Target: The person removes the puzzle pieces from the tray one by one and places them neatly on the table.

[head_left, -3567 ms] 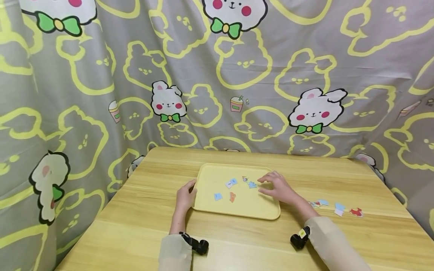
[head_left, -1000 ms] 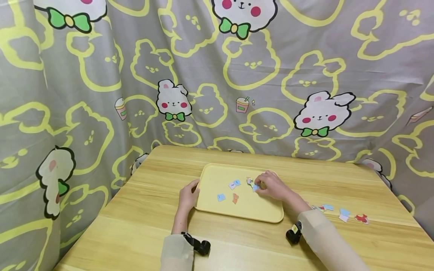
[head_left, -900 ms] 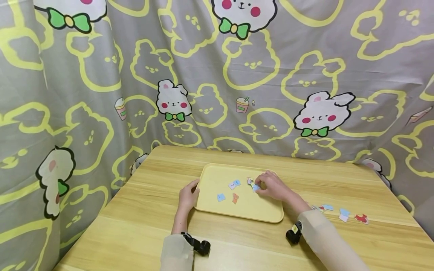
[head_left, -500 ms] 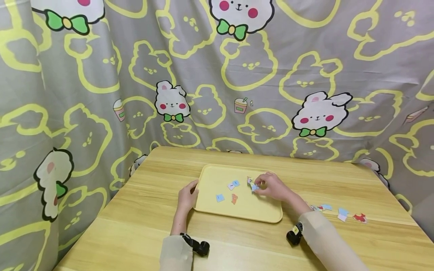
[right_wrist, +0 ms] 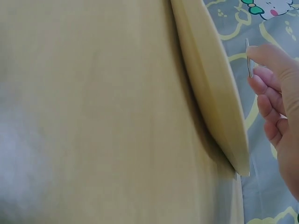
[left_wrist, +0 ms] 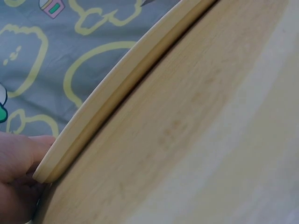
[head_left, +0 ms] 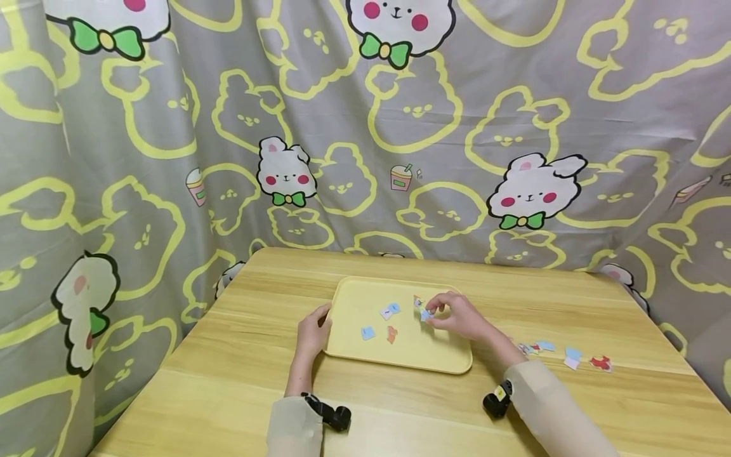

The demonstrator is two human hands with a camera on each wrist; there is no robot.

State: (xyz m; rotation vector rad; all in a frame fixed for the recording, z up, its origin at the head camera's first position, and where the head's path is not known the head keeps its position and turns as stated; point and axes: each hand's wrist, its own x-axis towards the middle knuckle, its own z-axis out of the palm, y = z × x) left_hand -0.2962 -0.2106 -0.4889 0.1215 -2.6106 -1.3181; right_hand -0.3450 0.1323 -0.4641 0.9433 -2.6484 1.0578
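A pale yellow tray [head_left: 354, 289] lies on the table, its left rim held by my left hand [head_left: 313, 330]. The left wrist view shows that hand [left_wrist: 18, 168] at the rim, part of it above the edge and part below. Over the tray's right half, my right hand [head_left: 459, 315] pinches a light blue jigsaw puzzle piece [head_left: 426, 315]. Edge-on in the right wrist view, the thin piece [right_wrist: 249, 60] stands between thumb and fingertips. Just left of it lies a multicoloured piece [head_left: 419, 302]. Also on the tray are an orange piece [head_left: 391, 334], a blue piece [head_left: 368, 333] and a blue-and-white pair [head_left: 391, 310].
Right of the tray, more puzzle pieces lie on the wooden table [head_left: 228, 381]: a multicoloured cluster [head_left: 528, 348], a blue-and-pink piece [head_left: 573, 358] and a red one [head_left: 601, 363]. A grey curtain [head_left: 342, 127] with rabbit prints hangs behind the table.
My right hand, earlier spread beside the blue piece, has closed its thumb and fingers on it and tilted it up beside the multicoloured piece. My left hand stays at the tray rim.
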